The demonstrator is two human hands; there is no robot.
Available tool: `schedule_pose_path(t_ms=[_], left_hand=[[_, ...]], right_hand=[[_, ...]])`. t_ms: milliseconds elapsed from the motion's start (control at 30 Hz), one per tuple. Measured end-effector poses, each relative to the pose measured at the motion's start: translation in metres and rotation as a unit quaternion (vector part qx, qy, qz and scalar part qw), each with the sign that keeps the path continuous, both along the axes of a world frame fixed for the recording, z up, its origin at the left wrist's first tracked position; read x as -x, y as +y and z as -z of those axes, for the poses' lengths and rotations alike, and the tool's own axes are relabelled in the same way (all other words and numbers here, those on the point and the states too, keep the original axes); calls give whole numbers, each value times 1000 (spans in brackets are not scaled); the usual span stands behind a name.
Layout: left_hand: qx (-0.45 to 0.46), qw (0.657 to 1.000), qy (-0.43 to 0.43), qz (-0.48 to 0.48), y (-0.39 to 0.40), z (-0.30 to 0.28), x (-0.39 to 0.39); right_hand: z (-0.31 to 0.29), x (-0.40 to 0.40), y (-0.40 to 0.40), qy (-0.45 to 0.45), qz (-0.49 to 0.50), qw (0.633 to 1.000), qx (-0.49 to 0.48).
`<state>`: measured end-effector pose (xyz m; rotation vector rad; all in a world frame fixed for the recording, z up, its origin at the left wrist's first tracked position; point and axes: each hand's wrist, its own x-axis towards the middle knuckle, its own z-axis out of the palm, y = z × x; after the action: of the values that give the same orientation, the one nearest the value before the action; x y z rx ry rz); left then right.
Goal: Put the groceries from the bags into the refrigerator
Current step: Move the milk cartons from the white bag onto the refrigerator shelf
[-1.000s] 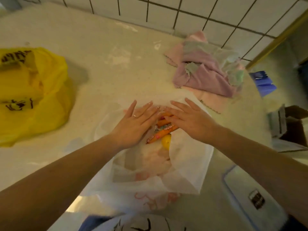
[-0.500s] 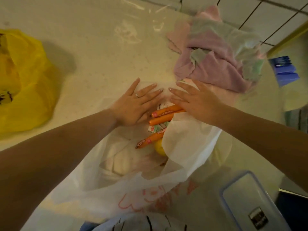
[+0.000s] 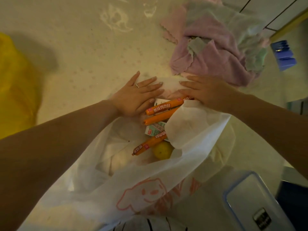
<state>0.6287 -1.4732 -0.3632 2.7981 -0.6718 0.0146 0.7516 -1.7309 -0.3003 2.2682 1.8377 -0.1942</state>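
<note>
A white plastic bag (image 3: 191, 130) with a pink cartoon print lies open on the counter. Inside it I see three orange sausages (image 3: 165, 108), a small white-green carton (image 3: 154, 130) and a yellow lemon (image 3: 162, 151). My left hand (image 3: 136, 97), with a ring, lies flat with straight fingers on the far edge of the bag, left of the sausages. Opposite it, my right hand (image 3: 208, 90) lies flat on the same edge, its palm over the sausages' far ends. Neither hand grips anything.
A yellow bag (image 3: 15, 90) sits at the left. A heap of pink and green cloths (image 3: 216, 52) lies right behind my right hand. A clear lidded box with a blue rim (image 3: 253, 202) stands at the lower right, and a blue object (image 3: 283, 55) lies beyond the counter's right edge.
Both hands have slid away from me across the bag's far edge and moved slightly apart, uncovering more of the sausages and the carton. The view has tilted down and closer.
</note>
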Motion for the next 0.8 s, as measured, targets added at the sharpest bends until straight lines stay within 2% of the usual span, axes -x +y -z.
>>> schedule_pose_path(t_ms=[167,267,333,433,533,633,800], left_hand=[[58,995,-50,-70,-10,-23,20],[59,994,-58,-66,-27,-28,45],[55,996,-38,-64,-37,-23,59],[80,993,-18,-88,-47,-16,69],[114,986,-15,-120,-52,-14,73],[119,983,-49,-129,-52,-15,77],[123,977,-89,-149,-33,-20,105]], right_hand=[[-24,14,8,13,31,995,-94],[-29,39,21,15,53,990,-132],[-26,53,27,38,73,991,-101],[-19,67,25,94,142,985,-4],[-14,75,23,56,180,982,28],[-11,83,32,7,199,979,44],[-6,106,53,-81,114,990,-5]])
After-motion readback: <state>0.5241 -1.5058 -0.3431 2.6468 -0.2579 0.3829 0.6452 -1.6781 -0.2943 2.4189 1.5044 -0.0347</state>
